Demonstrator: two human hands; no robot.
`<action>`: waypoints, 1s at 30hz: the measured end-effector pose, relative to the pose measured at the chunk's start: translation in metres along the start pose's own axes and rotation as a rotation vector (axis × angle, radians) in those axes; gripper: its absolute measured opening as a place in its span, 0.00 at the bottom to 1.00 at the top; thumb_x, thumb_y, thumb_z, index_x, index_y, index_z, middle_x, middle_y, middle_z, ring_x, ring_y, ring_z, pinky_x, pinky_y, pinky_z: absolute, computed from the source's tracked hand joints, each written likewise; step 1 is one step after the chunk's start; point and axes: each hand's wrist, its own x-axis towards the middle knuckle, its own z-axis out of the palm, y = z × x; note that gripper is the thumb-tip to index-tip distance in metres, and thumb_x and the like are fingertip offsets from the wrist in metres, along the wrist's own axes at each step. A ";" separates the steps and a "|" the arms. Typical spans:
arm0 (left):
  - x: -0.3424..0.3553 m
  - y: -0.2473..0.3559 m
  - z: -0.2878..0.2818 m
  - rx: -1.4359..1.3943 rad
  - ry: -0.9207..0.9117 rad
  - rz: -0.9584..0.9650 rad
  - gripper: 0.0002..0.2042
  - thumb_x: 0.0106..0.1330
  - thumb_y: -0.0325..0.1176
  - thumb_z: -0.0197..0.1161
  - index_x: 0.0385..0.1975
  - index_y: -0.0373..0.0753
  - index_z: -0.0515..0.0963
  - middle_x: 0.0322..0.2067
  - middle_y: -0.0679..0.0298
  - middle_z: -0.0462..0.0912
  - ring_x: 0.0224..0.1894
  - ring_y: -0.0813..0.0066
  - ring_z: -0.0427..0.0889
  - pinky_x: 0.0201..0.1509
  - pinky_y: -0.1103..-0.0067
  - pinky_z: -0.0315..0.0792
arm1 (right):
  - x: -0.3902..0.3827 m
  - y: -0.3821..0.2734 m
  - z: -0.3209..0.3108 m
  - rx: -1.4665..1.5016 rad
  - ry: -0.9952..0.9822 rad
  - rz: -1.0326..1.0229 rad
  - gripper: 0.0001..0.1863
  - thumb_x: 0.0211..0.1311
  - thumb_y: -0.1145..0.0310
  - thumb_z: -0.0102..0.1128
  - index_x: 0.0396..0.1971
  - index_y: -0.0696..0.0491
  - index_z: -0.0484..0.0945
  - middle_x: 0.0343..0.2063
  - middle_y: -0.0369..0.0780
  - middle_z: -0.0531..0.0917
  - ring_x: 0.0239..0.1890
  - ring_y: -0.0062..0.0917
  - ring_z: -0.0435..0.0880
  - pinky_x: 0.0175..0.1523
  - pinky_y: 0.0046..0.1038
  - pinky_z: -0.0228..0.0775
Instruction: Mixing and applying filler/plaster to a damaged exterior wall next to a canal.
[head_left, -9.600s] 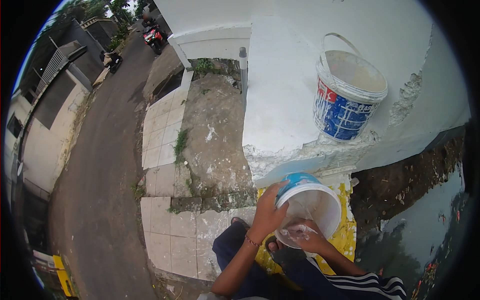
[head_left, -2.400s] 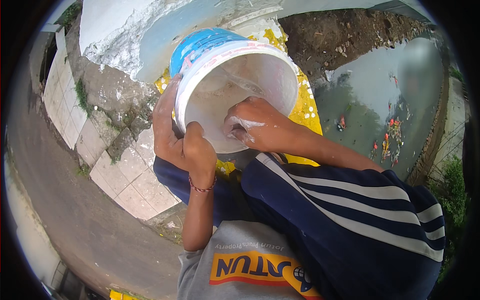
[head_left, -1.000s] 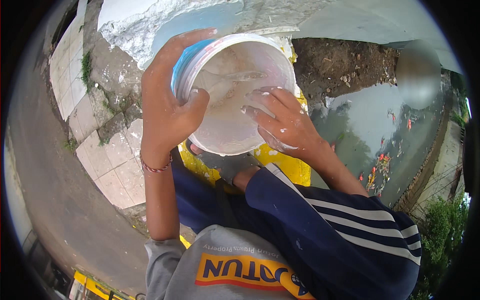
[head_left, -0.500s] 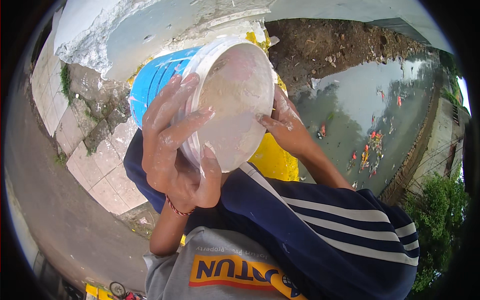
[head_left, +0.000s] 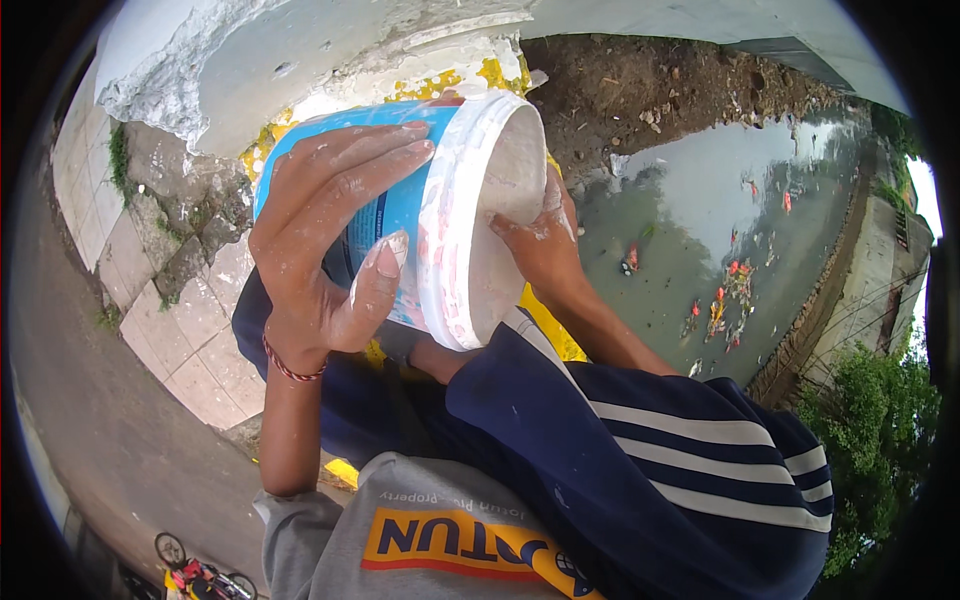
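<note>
A blue plastic paint bucket (head_left: 452,225) with a white rim lies tilted on its side above my lap, its mouth toward the right. Whitish smears coat the rim and the inside wall. My left hand (head_left: 312,235) holds the blue side, fingers stretched along it and the thumb near the rim. At the mouth, my right hand (head_left: 545,245) grips the right edge, thumb inside and the other fingers mostly hidden behind the bucket. Pale dried splashes mark both hands. The bucket's base is partly covered by my left hand.
A chipped white and yellow wall (head_left: 330,60) stands just beyond the bucket. Murky water with floating litter (head_left: 735,290) lies below on the right, beside a dirt bank (head_left: 640,85). Broken paving tiles (head_left: 190,340) and a road (head_left: 110,430) run along the left. A parked motorcycle (head_left: 200,580) shows at lower left.
The bucket has turned, its mouth swinging from facing me toward the right, so more blue side shows. My left hand has shifted from the rim onto the side; my right thumb has moved inward.
</note>
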 end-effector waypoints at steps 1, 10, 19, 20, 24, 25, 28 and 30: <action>0.002 0.001 0.000 0.034 -0.020 0.006 0.21 0.61 0.42 0.55 0.44 0.32 0.82 0.43 0.51 0.84 0.48 0.55 0.81 0.57 0.68 0.70 | 0.000 0.002 0.002 -0.027 0.049 0.019 0.43 0.50 0.82 0.66 0.67 0.56 0.57 0.56 0.46 0.69 0.57 0.35 0.74 0.60 0.34 0.72; 0.016 -0.057 -0.026 0.072 -0.118 -0.562 0.24 0.74 0.46 0.45 0.48 0.31 0.80 0.42 0.52 0.84 0.46 0.67 0.80 0.56 0.72 0.70 | 0.002 0.000 0.005 0.040 0.088 -0.191 0.27 0.46 0.80 0.65 0.50 0.57 0.70 0.41 0.50 0.81 0.47 0.47 0.81 0.54 0.38 0.71; 0.012 -0.052 -0.011 -0.160 -0.243 -0.693 0.25 0.74 0.48 0.47 0.45 0.30 0.82 0.38 0.52 0.85 0.40 0.68 0.81 0.51 0.75 0.72 | 0.002 0.006 0.006 -0.057 0.163 -0.220 0.27 0.45 0.78 0.68 0.49 0.58 0.70 0.38 0.53 0.83 0.44 0.49 0.83 0.50 0.41 0.74; 0.012 -0.050 -0.010 -0.113 -0.239 -0.678 0.25 0.74 0.48 0.48 0.44 0.30 0.82 0.37 0.52 0.85 0.39 0.68 0.82 0.49 0.76 0.72 | 0.003 0.009 0.006 -0.053 0.165 -0.219 0.27 0.45 0.78 0.68 0.49 0.58 0.70 0.38 0.53 0.83 0.44 0.49 0.83 0.50 0.41 0.74; 0.017 -0.041 -0.009 0.003 -0.364 -0.635 0.26 0.75 0.49 0.43 0.47 0.30 0.80 0.43 0.51 0.84 0.46 0.66 0.81 0.56 0.73 0.70 | 0.006 0.021 0.008 -0.077 0.179 -0.219 0.28 0.44 0.77 0.69 0.48 0.58 0.70 0.38 0.53 0.83 0.44 0.50 0.83 0.50 0.43 0.74; 0.017 -0.039 -0.009 0.005 -0.368 -0.630 0.26 0.75 0.49 0.43 0.47 0.30 0.80 0.43 0.51 0.84 0.46 0.66 0.81 0.56 0.73 0.70 | 0.006 0.022 0.009 -0.087 0.190 -0.213 0.27 0.44 0.77 0.69 0.48 0.58 0.70 0.38 0.53 0.83 0.43 0.50 0.83 0.49 0.44 0.74; 0.016 -0.037 -0.008 0.037 -0.353 -0.601 0.25 0.75 0.48 0.44 0.47 0.30 0.80 0.43 0.51 0.84 0.46 0.66 0.81 0.56 0.73 0.70 | 0.008 0.021 0.009 -0.124 0.179 -0.236 0.30 0.44 0.76 0.70 0.50 0.57 0.69 0.38 0.53 0.83 0.44 0.51 0.82 0.50 0.46 0.72; 0.014 -0.036 -0.010 0.062 -0.298 -0.594 0.24 0.75 0.46 0.45 0.47 0.31 0.81 0.42 0.51 0.84 0.45 0.68 0.81 0.55 0.74 0.70 | 0.014 0.021 0.011 -0.131 0.166 -0.232 0.31 0.45 0.75 0.70 0.52 0.57 0.68 0.39 0.53 0.83 0.44 0.51 0.81 0.52 0.47 0.70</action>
